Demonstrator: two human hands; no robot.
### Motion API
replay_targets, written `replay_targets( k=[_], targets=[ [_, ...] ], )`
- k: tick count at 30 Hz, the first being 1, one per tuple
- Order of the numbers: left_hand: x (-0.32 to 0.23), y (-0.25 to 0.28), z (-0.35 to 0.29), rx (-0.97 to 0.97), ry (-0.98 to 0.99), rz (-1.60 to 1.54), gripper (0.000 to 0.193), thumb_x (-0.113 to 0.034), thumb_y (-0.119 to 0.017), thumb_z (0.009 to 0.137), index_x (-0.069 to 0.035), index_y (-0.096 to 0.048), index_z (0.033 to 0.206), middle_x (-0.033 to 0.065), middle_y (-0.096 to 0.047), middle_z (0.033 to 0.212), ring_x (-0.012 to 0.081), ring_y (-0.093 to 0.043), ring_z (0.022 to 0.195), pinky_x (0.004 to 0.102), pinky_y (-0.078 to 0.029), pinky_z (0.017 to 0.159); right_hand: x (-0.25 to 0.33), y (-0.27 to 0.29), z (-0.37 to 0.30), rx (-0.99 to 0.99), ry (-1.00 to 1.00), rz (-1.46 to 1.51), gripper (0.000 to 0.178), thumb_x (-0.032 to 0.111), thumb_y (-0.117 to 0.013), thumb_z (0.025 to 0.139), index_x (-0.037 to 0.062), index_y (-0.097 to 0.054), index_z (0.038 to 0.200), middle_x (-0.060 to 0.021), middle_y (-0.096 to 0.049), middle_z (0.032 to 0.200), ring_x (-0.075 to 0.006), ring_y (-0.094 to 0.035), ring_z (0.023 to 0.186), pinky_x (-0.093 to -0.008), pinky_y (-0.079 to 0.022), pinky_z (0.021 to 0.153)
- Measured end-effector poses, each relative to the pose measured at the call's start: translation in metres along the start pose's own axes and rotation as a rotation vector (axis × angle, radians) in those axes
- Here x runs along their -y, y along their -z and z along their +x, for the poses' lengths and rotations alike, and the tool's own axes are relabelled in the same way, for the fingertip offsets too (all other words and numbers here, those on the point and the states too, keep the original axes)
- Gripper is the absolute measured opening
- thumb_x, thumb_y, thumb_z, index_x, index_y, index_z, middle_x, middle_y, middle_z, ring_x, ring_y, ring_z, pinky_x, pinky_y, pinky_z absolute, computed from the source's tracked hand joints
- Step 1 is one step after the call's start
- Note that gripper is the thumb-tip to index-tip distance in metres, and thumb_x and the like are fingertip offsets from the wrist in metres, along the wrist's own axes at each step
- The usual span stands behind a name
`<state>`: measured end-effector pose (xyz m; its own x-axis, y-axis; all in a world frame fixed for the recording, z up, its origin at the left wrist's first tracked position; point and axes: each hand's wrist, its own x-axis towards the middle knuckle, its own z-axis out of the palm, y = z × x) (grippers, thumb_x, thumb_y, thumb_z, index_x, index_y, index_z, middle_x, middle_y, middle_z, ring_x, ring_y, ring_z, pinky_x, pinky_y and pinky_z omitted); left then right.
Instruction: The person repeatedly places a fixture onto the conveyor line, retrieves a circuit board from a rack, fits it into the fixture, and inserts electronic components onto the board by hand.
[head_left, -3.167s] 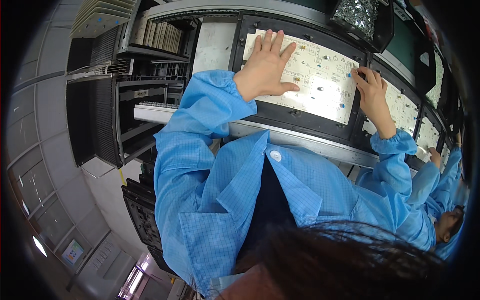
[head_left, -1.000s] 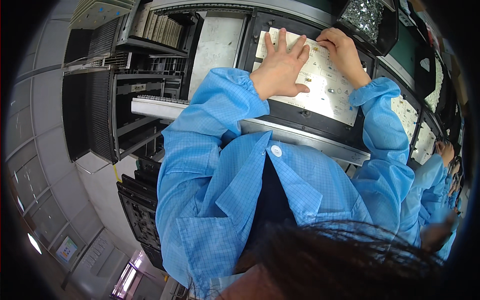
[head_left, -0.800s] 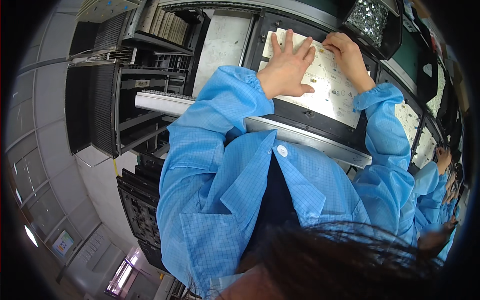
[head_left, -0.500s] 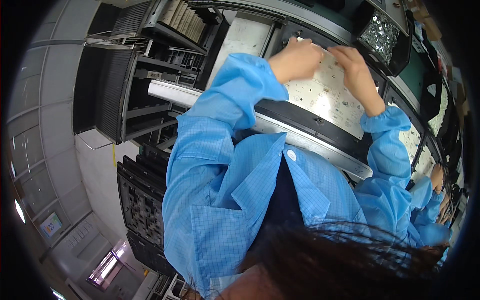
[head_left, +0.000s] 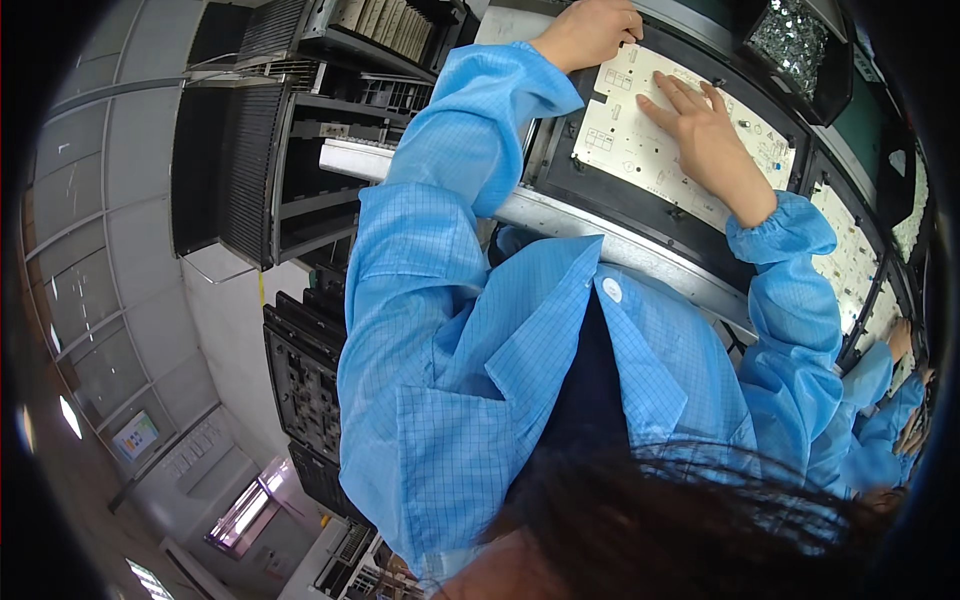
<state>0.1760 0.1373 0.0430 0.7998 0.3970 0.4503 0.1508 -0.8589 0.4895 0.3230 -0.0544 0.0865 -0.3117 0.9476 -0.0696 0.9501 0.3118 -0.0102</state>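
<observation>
A black rack (head_left: 245,160) stands left. Next, the left hand (head_left: 590,35) curls its grip at the far left corner of the black frame (head_left: 620,198); I can't tell if it pinches anything. A white board (head_left: 650,150) lies in the frame. The right hand (head_left: 708,145) is on it, grip spread.

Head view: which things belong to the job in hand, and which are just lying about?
In use: white board, under the right hand; black frame around it; left hand, near the board's upper-left corner.

Apparently aside: black ribbed rack; dark panels; black bin, untouched.
</observation>
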Motion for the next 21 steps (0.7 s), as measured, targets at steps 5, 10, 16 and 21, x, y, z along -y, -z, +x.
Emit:
replay_targets(
  k=[5, 10, 16, 21],
  targets=[
    [0.005, 0.016, -0.001, 0.165, -0.106, -0.166, 0.012, -0.008, -0.063, 0.080, -0.003, -0.065, 0.091, 0.0143, -0.062, 0.095, 0.0351, -0.059, 0.098, 0.0403, -0.048, 0.086, 0.002, -0.002, -0.003, 0.011, -0.014, 0.009, 0.074, -0.011, -0.058, 0.069, 0.0135, -0.053, 0.139, -0.0158, -0.041, 0.149, -0.0305, -0.040, 0.137, -0.0498, -0.029, 0.115],
    [-0.002, 0.050, -0.028, 0.251, -0.109, -0.242, 0.021, -0.010, -0.064, 0.083, -0.002, -0.066, 0.102, 0.0150, -0.062, 0.109, 0.0344, -0.058, 0.107, 0.0395, -0.047, 0.094, 0.010, -0.005, -0.007, -0.028, -0.038, -0.003, 0.075, -0.012, -0.058, 0.068, 0.0101, -0.051, 0.139, -0.0166, -0.040, 0.149, -0.0311, -0.039, 0.138, -0.0495, -0.028, 0.115],
    [0.005, 0.034, -0.043, 0.188, -0.021, -0.211, 0.030, -0.021, -0.073, 0.080, -0.008, -0.071, 0.107, 0.0108, -0.061, 0.123, 0.0329, -0.049, 0.124, 0.0422, -0.041, 0.104, 0.014, -0.007, -0.007, -0.008, -0.050, -0.016, 0.076, -0.012, -0.056, 0.068, 0.0073, -0.047, 0.141, -0.0178, -0.039, 0.150, -0.0314, -0.037, 0.138, -0.0489, -0.027, 0.116],
    [0.003, 0.047, -0.035, 0.269, -0.126, -0.235, 0.014, -0.008, -0.065, 0.081, -0.001, -0.068, 0.093, 0.0114, -0.065, 0.101, 0.0321, -0.059, 0.104, 0.0398, -0.047, 0.091, 0.020, -0.011, -0.010, -0.023, -0.067, -0.030, 0.077, -0.012, -0.056, 0.069, 0.0050, -0.044, 0.143, -0.0188, -0.037, 0.151, -0.0314, -0.037, 0.139, -0.0472, -0.028, 0.116]
  ],
)
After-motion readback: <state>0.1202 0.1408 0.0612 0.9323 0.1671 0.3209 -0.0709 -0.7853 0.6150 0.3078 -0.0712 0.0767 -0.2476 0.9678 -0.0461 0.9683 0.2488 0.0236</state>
